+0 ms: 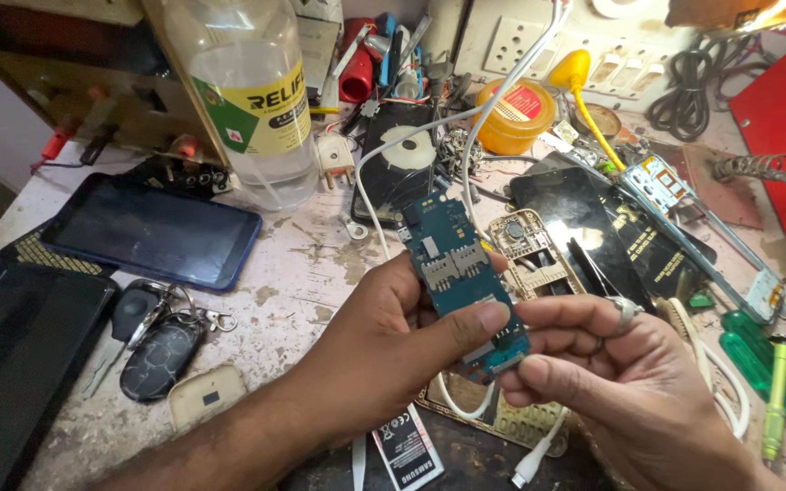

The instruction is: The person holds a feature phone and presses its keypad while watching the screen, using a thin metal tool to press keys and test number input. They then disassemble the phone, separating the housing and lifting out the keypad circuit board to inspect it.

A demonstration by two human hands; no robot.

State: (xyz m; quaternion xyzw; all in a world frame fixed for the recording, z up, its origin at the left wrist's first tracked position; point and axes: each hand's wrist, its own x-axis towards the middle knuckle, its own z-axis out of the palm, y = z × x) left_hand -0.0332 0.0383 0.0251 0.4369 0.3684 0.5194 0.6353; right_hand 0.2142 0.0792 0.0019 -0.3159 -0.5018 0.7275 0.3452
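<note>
Blue-green circuit board, bare, metal card slots showing; left hand grips it, right hand pinches its lower end.

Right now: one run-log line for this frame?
left hand: grips circuit board | right hand: pinches its lower end | board: raised over workbench | nearby: key fob, blue phone

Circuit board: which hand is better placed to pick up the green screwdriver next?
Probably right. The right hand only pinches the circuit board's lower end and is nearest the green screwdriver. The left hand wraps the board, carrying it, farther away.
</note>
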